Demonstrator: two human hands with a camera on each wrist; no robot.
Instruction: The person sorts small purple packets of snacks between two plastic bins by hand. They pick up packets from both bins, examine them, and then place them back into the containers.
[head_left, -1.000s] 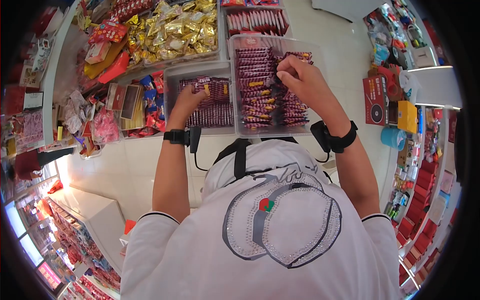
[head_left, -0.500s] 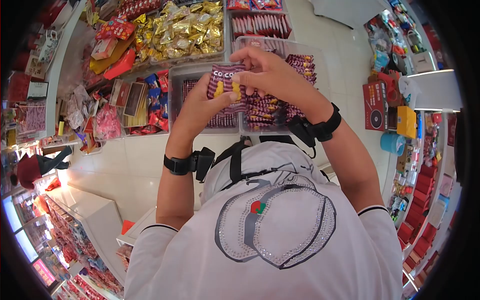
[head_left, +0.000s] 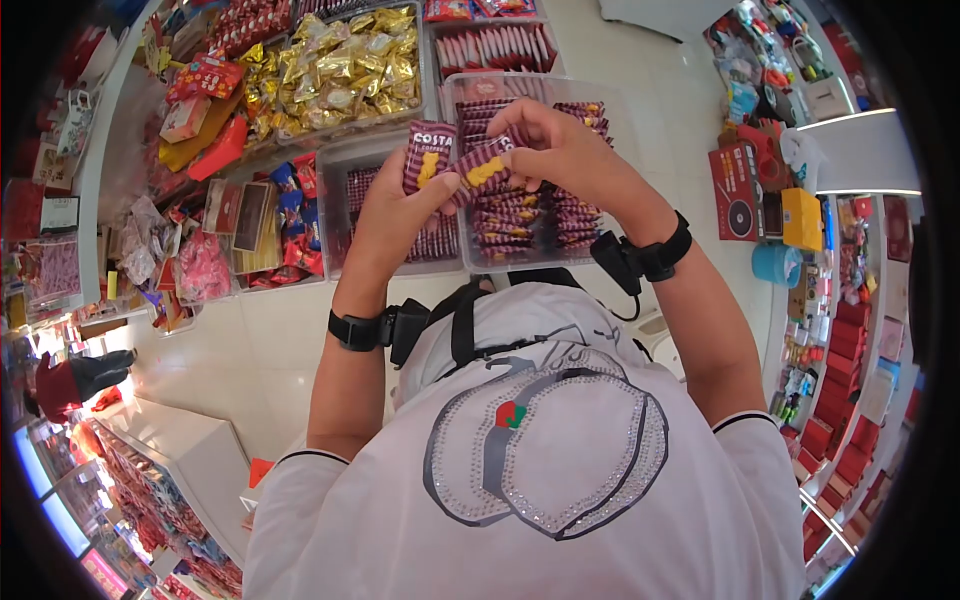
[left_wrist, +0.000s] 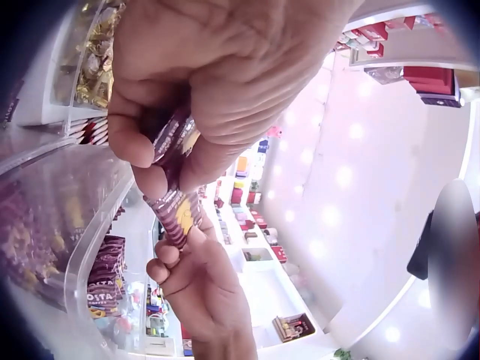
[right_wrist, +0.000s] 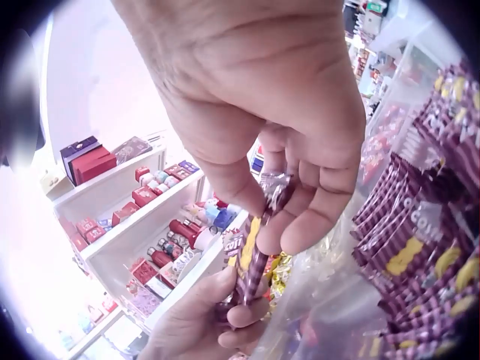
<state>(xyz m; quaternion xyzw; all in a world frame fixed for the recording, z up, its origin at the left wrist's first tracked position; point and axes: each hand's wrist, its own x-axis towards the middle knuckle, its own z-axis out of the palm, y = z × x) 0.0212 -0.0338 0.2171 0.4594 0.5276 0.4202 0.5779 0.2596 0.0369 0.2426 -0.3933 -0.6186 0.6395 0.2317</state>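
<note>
In the head view the left hand (head_left: 392, 215) holds a purple striped packet (head_left: 430, 158) marked COSTA, with its thumb across the lower part. The right hand (head_left: 565, 155) pinches a second striped packet (head_left: 484, 172), tilted beside the first and partly over the left thumb. Both hands are above two clear bins. The right bin (head_left: 614, 122) has rows of similar packets; the left bin (head_left: 333, 165) has more, partly hidden by the left hand. From the right wrist view, thumb and fingers of the right hand (right_wrist: 277, 180) grip the packet's crinkled end.
Behind the bins are gold-wrapped sweets (head_left: 345, 65) and a bin of red-and-white packets (head_left: 495, 50). Red and blue packets (head_left: 290, 195) lie at the left. Across the aisle at the right stand a red box (head_left: 735, 190) and a blue bucket (head_left: 777, 264). Another person (head_left: 70, 385) is at far left.
Both hands rose from the bins and met over them, the left bringing packets. Since half a second ago, the right hand has tilted one packet away from the other.
</note>
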